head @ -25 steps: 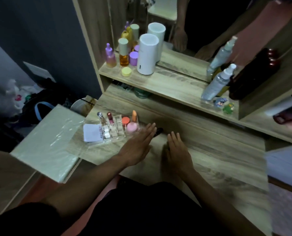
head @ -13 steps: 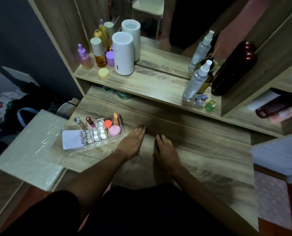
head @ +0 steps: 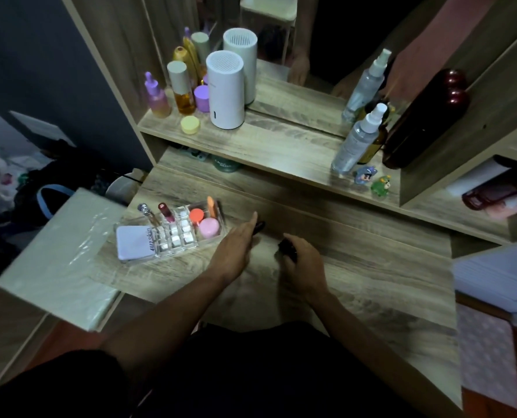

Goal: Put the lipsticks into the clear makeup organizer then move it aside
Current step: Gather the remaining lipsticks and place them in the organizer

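Gripping lipsticks at the vanity, one dark tube per hand.
Wood tabletop (head: 357, 285); clear organizer (head: 172, 233) sits left of both hands. Left hand (head: 234, 251), fingers extended, touches a dark lipstick (head: 258, 227) just right of the organizer. Right hand (head: 304, 263) is curled around a second dark lipstick (head: 287, 247).

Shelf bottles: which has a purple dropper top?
The pink-tinted dropper bottle at the shelf's far left end. Its neighbour, the amber bottle, has a plain beige cap; the clear spray bottle far right has a white nozzle.
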